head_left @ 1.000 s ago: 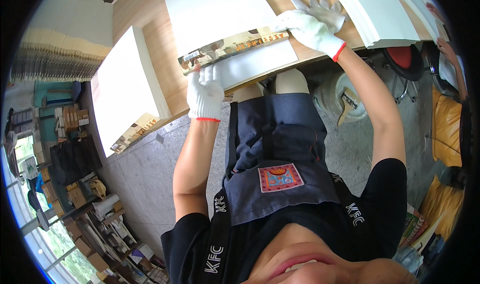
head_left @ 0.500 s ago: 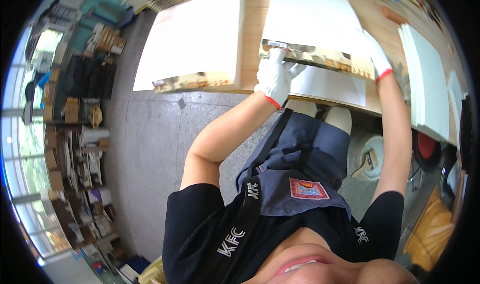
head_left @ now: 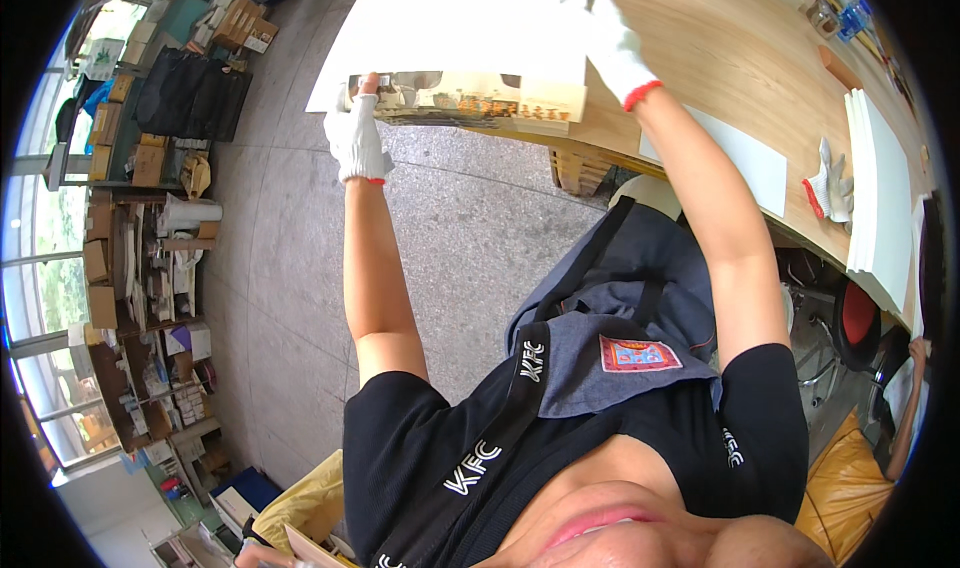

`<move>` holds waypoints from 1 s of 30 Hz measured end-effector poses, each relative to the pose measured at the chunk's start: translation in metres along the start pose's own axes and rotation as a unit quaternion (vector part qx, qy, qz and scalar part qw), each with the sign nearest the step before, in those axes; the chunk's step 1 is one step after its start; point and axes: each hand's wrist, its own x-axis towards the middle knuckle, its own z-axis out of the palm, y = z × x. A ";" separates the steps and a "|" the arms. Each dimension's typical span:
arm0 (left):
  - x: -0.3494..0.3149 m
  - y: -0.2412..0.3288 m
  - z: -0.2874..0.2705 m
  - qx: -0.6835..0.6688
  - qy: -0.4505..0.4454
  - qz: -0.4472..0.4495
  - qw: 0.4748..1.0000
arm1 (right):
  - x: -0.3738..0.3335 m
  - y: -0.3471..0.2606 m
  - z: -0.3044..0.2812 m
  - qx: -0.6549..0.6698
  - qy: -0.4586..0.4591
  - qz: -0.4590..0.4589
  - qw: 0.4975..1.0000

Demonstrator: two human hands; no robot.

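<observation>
My left hand (head_left: pixel 355 143) pinches the sheet (head_left: pixel 470 23) — likely light, bendy, best edge-held — at the bench (head_left: pixel 715 53) edge; right hand (head_left: pixel 615 53), can't tell.

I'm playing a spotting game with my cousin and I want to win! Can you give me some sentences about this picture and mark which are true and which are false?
1. The left hand and right hand both wear white gloves. True.
2. The big white piece has its patterned strip along the edge farthest from the person. False: the strip is along the nearer edge.
3. The left hand touches the patterned strip. True.
4. A loose glove lies on the floor. False: it lies on the table.
5. The apron is bright green. False: it is dark blue, with a colourful patch.
6. A red seat is on the person's right. True.
</observation>
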 end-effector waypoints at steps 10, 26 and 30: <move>0.002 -0.046 0.007 0.130 -0.025 -0.029 0.991 | -0.019 -0.024 -0.002 -0.541 0.006 0.029 0.841; 0.001 0.005 0.013 0.409 0.018 0.301 0.861 | -0.059 -0.064 0.005 -0.407 0.001 -0.029 0.913; -0.048 0.052 0.125 -0.051 -0.231 0.227 0.945 | -0.117 -0.083 -0.015 -0.459 -0.007 -0.039 0.888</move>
